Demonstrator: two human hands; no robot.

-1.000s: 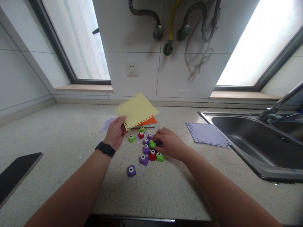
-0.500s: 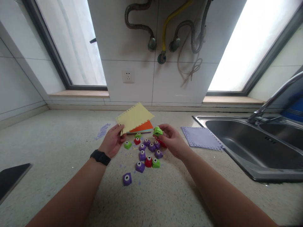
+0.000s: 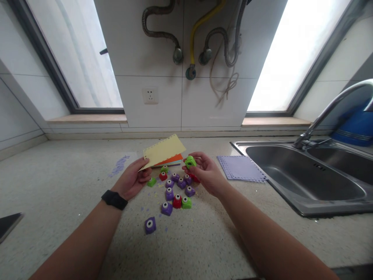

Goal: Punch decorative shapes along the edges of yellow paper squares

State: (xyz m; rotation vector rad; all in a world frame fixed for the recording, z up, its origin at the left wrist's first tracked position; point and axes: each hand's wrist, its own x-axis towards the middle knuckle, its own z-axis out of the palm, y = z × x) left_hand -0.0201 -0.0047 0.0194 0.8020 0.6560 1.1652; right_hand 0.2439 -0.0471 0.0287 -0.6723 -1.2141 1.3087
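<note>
Between thumb and fingers, my left hand (image 3: 132, 179) pinches the left corner of a yellow sheet of paper (image 3: 164, 149) with small punched holes along its edges. My right hand (image 3: 207, 172) grips a green craft punch (image 3: 190, 161), raised above the counter to the right of the sheet. Below both hands lie several more craft punches: purple ones (image 3: 167, 208), red ones (image 3: 177, 201) and green ones (image 3: 187, 202). An orange sheet (image 3: 174, 158) and other coloured paper lie under the yellow sheet. A red punch (image 3: 194, 178) is partly hidden behind my right hand.
Lilac punched sheets (image 3: 243, 168) lie stacked beside the steel sink (image 3: 291, 210) on the right. Lilac paper bits (image 3: 119, 166) are heaped on the counter at left. A dark flat object (image 3: 10, 225) sits at the far left edge. Pipes hang on the wall behind.
The yellow sheet has tilted flatter and sits lower. The green punch has turned in my right hand, showing its round opening. The whole view has shifted slightly.
</note>
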